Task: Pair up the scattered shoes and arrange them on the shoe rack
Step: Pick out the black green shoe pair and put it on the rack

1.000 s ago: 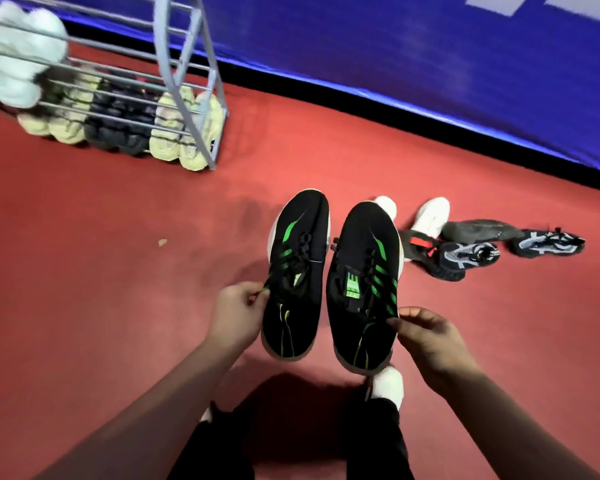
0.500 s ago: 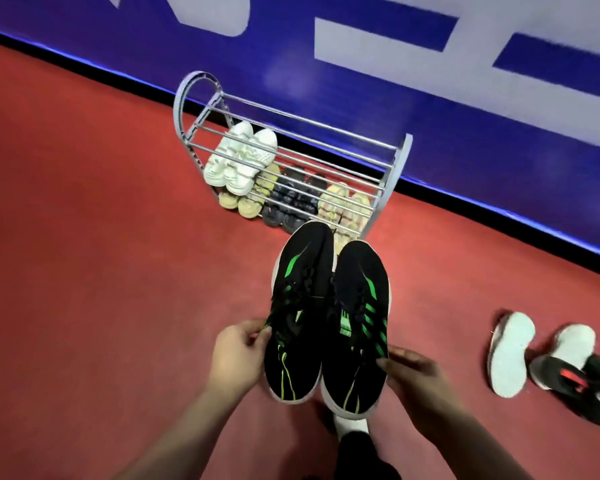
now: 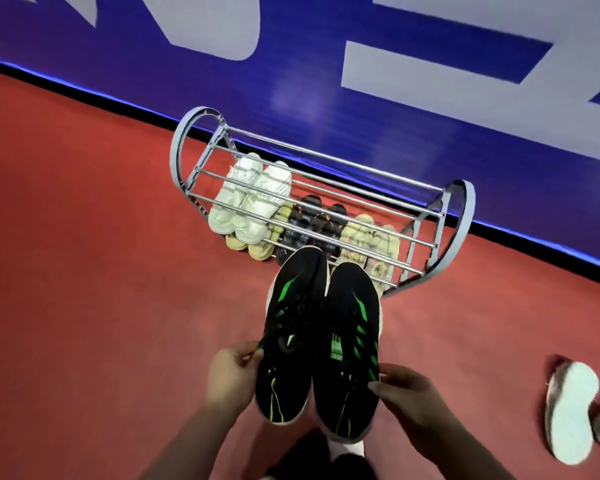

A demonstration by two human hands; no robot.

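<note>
On the red sports floor (image 3: 84,271), a grey metal-rail shoe rack (image 3: 459,216) stands against a blue banner (image 3: 326,81) (three pairs shelved). Just before it I hold up a pair of black knit trainers with green stripes (image 3: 352,358), my left hand (image 3: 231,379) pinching one and my right hand (image 3: 406,396) the other.

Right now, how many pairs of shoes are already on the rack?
4. On the rack: a white pair on a higher tier, left; lowest tier, left to right, a beige pair, black pair, yellowish pair. The held black-green shoes may hide more.
</note>
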